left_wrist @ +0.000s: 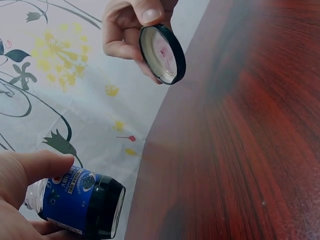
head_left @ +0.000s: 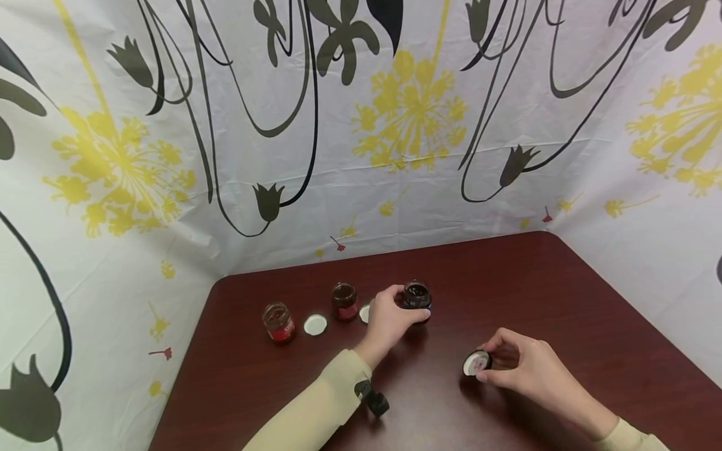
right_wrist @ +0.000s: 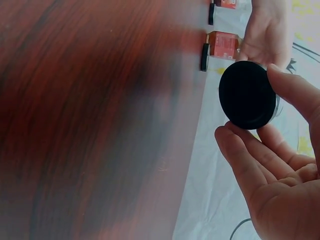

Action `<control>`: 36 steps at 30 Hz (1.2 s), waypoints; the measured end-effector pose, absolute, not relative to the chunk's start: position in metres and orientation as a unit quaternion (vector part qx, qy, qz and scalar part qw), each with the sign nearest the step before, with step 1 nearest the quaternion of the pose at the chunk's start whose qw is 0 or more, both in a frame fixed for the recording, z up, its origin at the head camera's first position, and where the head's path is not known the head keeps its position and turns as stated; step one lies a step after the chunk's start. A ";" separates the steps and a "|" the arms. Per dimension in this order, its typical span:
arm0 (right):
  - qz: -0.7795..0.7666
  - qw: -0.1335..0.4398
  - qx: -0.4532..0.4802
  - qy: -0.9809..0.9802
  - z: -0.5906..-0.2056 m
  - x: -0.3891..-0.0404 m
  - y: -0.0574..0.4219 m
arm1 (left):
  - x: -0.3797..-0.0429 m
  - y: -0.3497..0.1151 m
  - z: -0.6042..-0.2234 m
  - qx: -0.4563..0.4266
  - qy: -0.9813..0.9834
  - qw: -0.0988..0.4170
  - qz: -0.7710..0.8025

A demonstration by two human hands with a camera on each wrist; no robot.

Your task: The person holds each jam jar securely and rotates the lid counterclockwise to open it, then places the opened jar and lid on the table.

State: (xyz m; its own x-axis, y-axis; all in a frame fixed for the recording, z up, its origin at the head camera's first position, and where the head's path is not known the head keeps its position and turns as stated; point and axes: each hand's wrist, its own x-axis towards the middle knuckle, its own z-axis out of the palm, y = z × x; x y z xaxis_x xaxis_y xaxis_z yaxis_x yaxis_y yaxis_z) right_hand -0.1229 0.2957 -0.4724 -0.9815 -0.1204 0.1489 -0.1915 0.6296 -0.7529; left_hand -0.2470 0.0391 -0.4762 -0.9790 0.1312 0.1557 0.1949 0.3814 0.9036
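In the head view my left hand (head_left: 389, 316) grips an uncapped glass jar (head_left: 417, 295) of dark jam, thumb on one side and fingers on the other. The left wrist view shows the jar's blue label (left_wrist: 70, 200) and its dark contents. My right hand (head_left: 538, 369) pinches a round jar lid (head_left: 477, 362) by its rim, above the table and apart from the jar. The lid's pale, pink-stained inside (left_wrist: 161, 52) faces the left hand. Its black outer face (right_wrist: 246, 95) fills the middle of the right wrist view.
Two uncapped jars with red labels, one at the left (head_left: 279, 322) and one further right (head_left: 345, 302), stand on the dark red table (head_left: 237, 369). A lid (head_left: 315, 324) lies between them, inside up. Another lid (head_left: 365, 313) is partly behind my left hand. A patterned sheet (head_left: 350, 213) hangs behind.
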 end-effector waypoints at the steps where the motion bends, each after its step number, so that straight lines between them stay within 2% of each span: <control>1: 0.420 0.043 0.086 -0.903 -0.473 -0.123 0.296 | -0.248 0.039 -0.476 -0.096 -0.829 0.029 -0.550; 36: 0.415 0.026 0.102 -0.904 -0.483 -0.120 0.294 | -0.286 0.050 -0.487 -0.040 -0.845 0.065 -0.529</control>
